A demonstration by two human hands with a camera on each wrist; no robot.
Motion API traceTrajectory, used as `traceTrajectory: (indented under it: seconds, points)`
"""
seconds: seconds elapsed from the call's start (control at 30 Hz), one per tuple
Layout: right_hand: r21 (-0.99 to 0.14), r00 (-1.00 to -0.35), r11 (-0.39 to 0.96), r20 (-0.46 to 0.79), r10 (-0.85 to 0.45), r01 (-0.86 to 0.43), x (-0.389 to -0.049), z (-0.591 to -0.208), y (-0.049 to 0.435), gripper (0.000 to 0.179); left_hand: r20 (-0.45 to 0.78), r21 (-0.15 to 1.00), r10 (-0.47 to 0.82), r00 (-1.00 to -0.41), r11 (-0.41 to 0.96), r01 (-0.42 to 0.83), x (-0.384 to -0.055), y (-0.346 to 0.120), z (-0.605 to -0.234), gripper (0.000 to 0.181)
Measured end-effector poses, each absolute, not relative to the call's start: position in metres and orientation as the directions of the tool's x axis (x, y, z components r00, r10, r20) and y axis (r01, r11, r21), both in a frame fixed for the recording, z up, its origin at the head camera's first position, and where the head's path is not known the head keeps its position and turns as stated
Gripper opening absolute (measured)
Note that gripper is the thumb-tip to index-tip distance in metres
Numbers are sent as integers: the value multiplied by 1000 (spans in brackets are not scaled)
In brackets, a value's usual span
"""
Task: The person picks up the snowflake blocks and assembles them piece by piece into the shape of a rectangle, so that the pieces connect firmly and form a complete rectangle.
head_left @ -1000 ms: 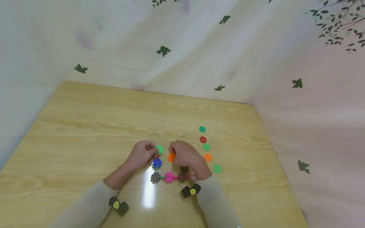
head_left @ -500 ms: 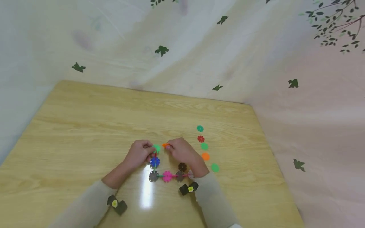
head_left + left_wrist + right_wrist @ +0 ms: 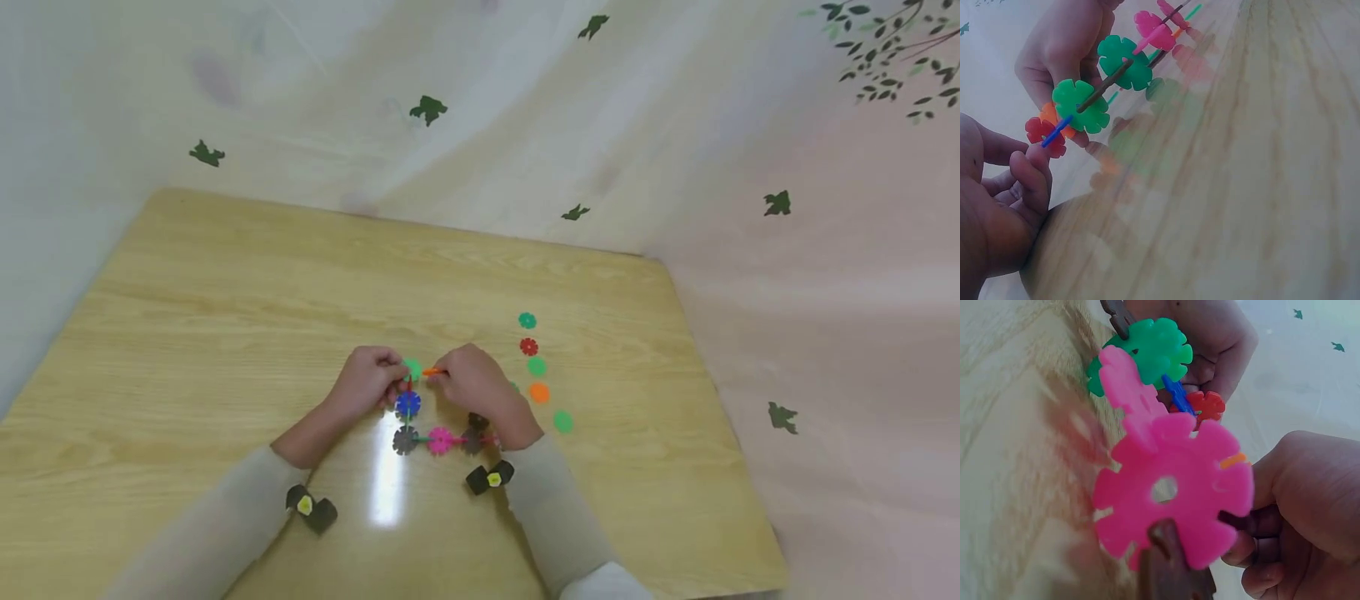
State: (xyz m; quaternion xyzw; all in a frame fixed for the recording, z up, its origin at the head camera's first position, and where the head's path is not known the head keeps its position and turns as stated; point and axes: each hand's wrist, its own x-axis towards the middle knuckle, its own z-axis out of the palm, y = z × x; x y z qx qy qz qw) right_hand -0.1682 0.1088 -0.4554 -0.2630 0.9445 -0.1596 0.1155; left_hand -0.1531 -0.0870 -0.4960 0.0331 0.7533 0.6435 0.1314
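A chain of interlocking snowflake discs bends like an L on the table, with a blue disc (image 3: 408, 403), a dark grey disc (image 3: 405, 440) and a pink disc (image 3: 440, 442) along it. At its far left end, my left hand (image 3: 367, 379) pinches the chain by a light green disc (image 3: 412, 369). A red disc (image 3: 1045, 137) shows right at the left fingertips in the left wrist view. My right hand (image 3: 476, 383) pinches an orange disc (image 3: 432, 372), held edge-on right beside the light green one. My right wrist hides part of the chain's right end.
Loose discs lie right of my right hand in a rough line: a teal disc (image 3: 527, 321), a red disc (image 3: 528, 347), an orange disc (image 3: 539, 392) and green ones (image 3: 563, 422). A patterned cloth (image 3: 487, 133) hangs behind the wooden table (image 3: 262, 275).
My right hand has carried the orange disc away from me and leftward, turning it from face-on to edge-on beside the light green disc. My left hand keeps its pinch; the head view has tilted slightly.
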Motion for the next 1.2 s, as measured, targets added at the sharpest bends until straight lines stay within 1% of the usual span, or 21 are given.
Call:
traceTrajectory:
  seconds: [0.13, 0.3, 0.4, 0.47, 0.5, 0.7, 0.97, 1.1, 1.2]
  points:
    - [-320, -844, 825, -117, -523, -467, -169, -452, 106, 20, -154, 978, 221, -963, 172, -117, -155, -87, -495, 12]
    - [-228, -847, 841, -106, -522, -490, -169, -448, 102, 30, -150, 977, 204, -967, 182, -113, -158, -86, -492, 11]
    - [-170, -851, 852, -103, -516, -496, -168, -445, 101, 33, -150, 977, 196, -969, 178, -116, -158, -84, -490, 11]
    - [-151, -848, 848, -85, -523, -508, -167, -443, 101, 32, -153, 978, 189, -970, 171, -121, -158, -83, -489, 12]
    - [-151, -845, 843, -67, -530, -516, -166, -443, 102, 30, -154, 978, 186, -970, 168, -123, -158, -82, -489, 12]
    - [-235, -803, 774, 50, -594, -588, -169, -446, 107, 14, -163, 982, 185, -969, 128, -140, -156, -85, -487, 12]
    - [-245, -761, 728, 67, -646, -640, -172, -451, 105, 13, -174, 981, 180, -968, 118, -154, -158, -87, -491, 12]
    - [-237, -742, 712, 68, -667, -661, -171, -457, 105, 14, -193, 978, 159, -968, 107, -178, -154, -86, -492, 12]
    - [-223, -725, 696, 92, -682, -683, -170, -460, 105, 14, -206, 976, 147, -968, 101, -192, -153, -84, -491, 11]
